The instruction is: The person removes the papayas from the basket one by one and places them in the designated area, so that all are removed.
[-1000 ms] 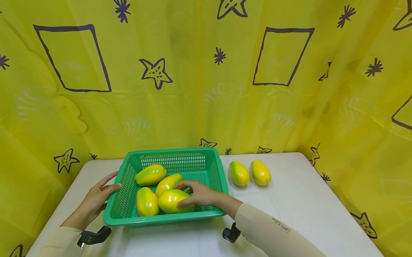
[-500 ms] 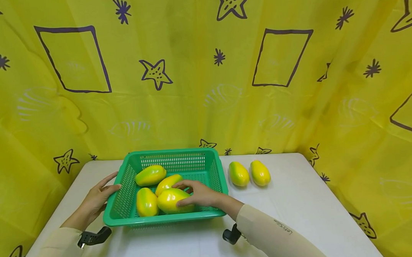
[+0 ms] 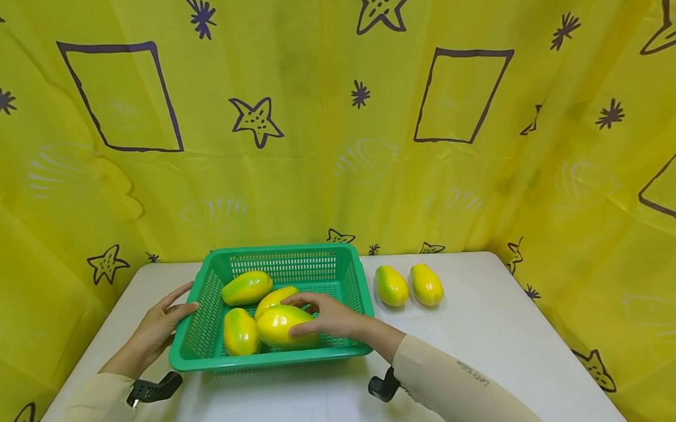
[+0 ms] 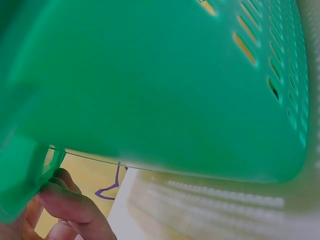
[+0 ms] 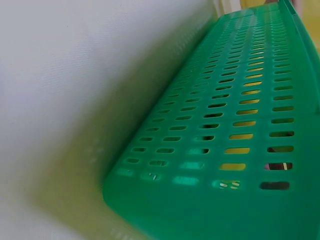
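Note:
A green plastic basket [image 3: 271, 360] with slotted walls stands on the table, with several yellow-green mangoes inside. My left hand [image 3: 158, 323] holds its left rim; in the left wrist view the fingers [image 4: 75, 205] bend against the rim's underside. Inside the basket, my right hand [image 3: 328, 317] grips the front right mango [image 3: 277, 327], thumb on the near side and fingers over the top. Close to that one lie a left mango [image 3: 241, 331], a partly covered middle mango [image 3: 274, 300] and a back mango [image 3: 247, 287]. The right wrist view shows only the basket's slotted outer wall [image 5: 200, 120], hiding the hand's grip.
Two more mangoes, a left one [image 3: 391, 286] and a right one [image 3: 427, 284], lie side by side on the white table [image 3: 480, 356], right of the basket. A yellow patterned curtain [image 3: 314, 187] hangs behind and around the table.
My right hand has raised the gripped mango slightly and shifted it a little to the left. The left hand and the basket stay where they were.

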The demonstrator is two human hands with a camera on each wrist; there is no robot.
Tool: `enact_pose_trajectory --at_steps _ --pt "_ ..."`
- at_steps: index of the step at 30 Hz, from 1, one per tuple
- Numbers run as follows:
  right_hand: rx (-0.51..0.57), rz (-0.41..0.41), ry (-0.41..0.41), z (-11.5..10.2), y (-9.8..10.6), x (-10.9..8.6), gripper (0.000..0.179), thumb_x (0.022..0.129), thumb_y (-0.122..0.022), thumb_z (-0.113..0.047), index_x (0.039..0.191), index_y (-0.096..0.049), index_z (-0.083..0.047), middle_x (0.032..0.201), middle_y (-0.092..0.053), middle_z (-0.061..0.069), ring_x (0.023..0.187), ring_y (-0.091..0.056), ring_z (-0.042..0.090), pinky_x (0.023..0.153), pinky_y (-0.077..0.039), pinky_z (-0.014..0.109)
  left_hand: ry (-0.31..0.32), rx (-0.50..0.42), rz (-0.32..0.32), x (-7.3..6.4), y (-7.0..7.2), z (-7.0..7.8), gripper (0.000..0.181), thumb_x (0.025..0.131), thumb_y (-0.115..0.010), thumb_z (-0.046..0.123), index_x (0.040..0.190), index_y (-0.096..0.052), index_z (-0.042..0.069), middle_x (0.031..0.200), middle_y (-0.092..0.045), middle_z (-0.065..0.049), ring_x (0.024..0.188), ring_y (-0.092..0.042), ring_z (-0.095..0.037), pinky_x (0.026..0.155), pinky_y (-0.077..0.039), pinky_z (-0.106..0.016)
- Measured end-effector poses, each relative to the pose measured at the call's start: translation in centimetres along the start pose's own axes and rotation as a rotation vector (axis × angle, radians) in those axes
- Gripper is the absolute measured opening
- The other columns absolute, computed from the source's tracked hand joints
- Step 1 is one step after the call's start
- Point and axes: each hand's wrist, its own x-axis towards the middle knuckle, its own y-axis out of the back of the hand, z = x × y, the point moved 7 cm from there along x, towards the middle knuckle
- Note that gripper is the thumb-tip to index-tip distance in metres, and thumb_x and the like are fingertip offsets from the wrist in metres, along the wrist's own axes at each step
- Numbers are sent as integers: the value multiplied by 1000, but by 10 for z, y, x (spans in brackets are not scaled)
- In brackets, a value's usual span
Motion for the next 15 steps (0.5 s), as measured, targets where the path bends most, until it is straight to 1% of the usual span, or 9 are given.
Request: enact_pose_trajectory --at_steps 6,9,15 --pt "11 1 -12 1 5 -5 52 85 -76 -28 135 -59 -26 132 -58 -2 110 -56 16 93 -47 31 6 6 -2 0 0 0 80 99 -59 36 159 -12 13 132 -54 -24 91 -65 -12 81 -58 -37" --pt "11 0 -17 2 8 -8 52 86 -76 -30 135 -59 -28 132 -58 -2 109 -56 16 92 -47 30 3 10 -2 0 0 0 80 99 -59 37 159 -12 13 133 -53 -25 91 -65 -12 82 -58 -37" --pt "10 6 5 -2 18 -15 53 86 -76 -29 136 -59 -24 132 -58 -1 110 -55 19 92 -47 30 9 12 -4 -1 0 0 80 99 -59 37 159 -11 14 134 -52 -26 92 -65 -11 82 -58 -37"
